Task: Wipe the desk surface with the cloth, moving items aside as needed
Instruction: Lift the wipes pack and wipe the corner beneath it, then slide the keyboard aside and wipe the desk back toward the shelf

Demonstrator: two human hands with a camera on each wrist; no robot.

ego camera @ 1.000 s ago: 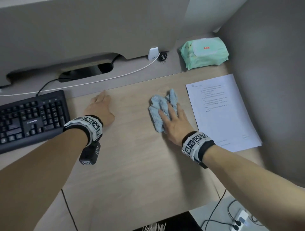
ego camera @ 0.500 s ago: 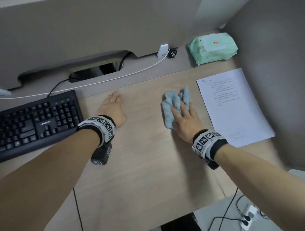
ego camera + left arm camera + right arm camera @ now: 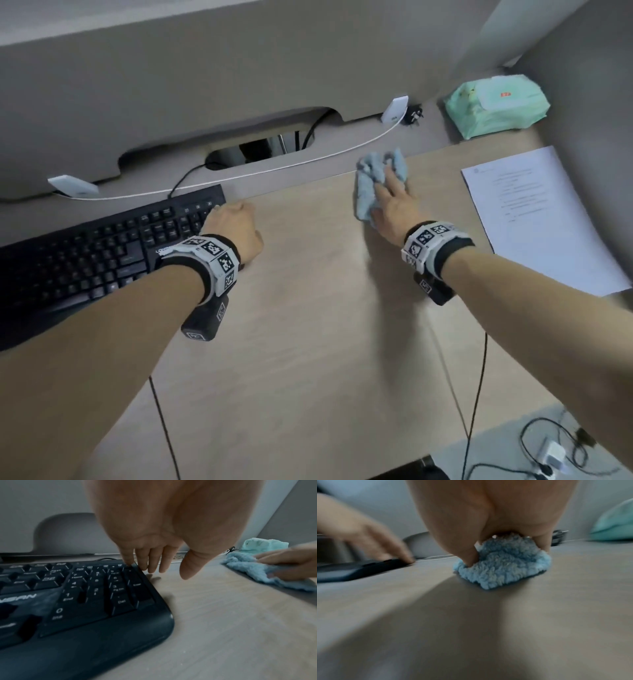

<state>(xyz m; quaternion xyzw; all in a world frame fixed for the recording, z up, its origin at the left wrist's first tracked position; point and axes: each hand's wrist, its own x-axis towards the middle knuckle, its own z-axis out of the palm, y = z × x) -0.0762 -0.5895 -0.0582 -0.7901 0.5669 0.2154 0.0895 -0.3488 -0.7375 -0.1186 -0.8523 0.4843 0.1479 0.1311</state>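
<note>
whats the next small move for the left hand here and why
Probably nudge the keyboard leftward. The left hand has its fingertips at the keyboard's right far corner, while the right hand presses the blue cloth on the desk to the right, so the covered patch seems the next to expose.

Pretty dim, flat indoor light overall, nothing glaring. The pale wood-grain desk top (image 3: pixel 308 342) looks washed out and a bit smeared in the head view, with straight edges bowing near the corners. Both wrist views are soft with motion blur. The fluffy light-blue cloth (image 3: pixel 503 566) is the sharpest bit, throwing a broad dark shadow toward the camera. The black keyboard (image 3: pixel 85 608) looks murky, its key labels fuzzy.
</note>
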